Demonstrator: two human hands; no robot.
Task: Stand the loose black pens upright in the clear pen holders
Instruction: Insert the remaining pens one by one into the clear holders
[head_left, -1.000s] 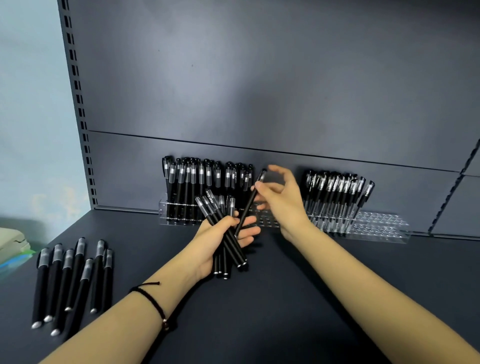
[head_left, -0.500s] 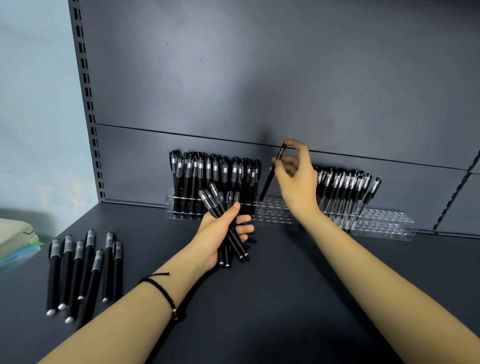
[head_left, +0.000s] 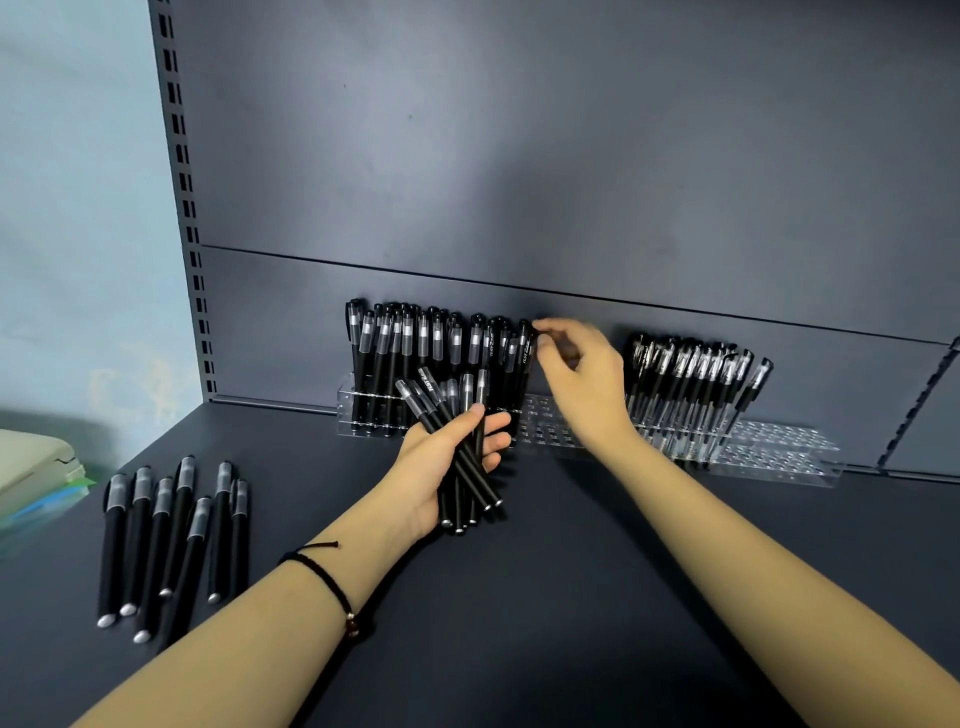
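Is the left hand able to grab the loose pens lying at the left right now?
Probably not: the left hand grips a pen bundle, so its fingers are full, though nothing lies between it and the loose pens.

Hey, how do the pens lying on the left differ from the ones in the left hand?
The loose pens lie flat on the shelf, untouched; the bundle is gripped in the left hand, slanted. The loose pens lie roughly parallel; the bundle fans out at its caps. Both are black pens with frosted caps, caps pointing away from the person.
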